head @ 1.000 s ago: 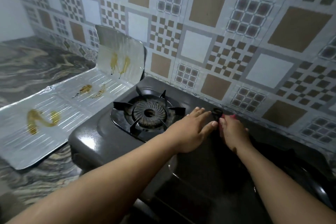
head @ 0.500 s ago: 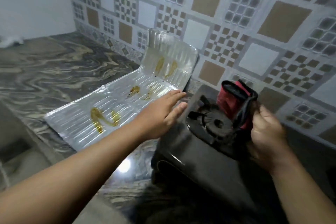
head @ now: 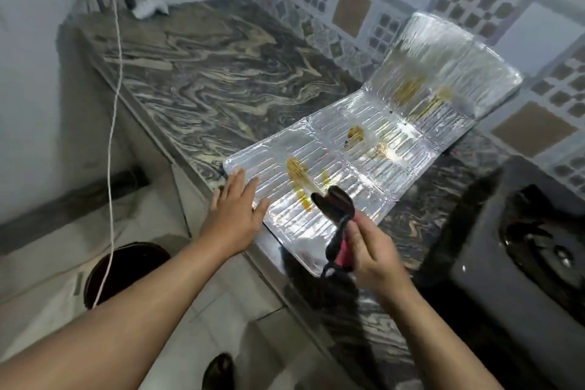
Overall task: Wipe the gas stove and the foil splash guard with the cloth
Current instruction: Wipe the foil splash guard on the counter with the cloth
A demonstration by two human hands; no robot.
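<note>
The foil splash guard (head: 354, 155) lies unfolded on the marble counter, its far panel leaning up against the tiled wall. Yellow-brown greasy smears mark several of its panels. My left hand (head: 235, 214) is flat with straight fingers at the guard's near left corner, by the counter edge. My right hand (head: 370, 255) grips a red and black cloth (head: 337, 218), whose dark end hangs just above the near panel beside a smear. The black gas stove (head: 519, 250) sits at the right, its burner partly in view.
The marble counter (head: 202, 73) stretches to the back left corner, where a white crumpled thing (head: 148, 6) lies. A white cord (head: 112, 123) hangs down to a dark round bucket (head: 123, 269) on the floor. Patterned tiles (head: 351, 9) cover the wall behind.
The view has swung left from the stove to the foil guard. My right hand lifted the cloth from the stove's back and carried it over the near panel. My left hand moved to the guard's corner.
</note>
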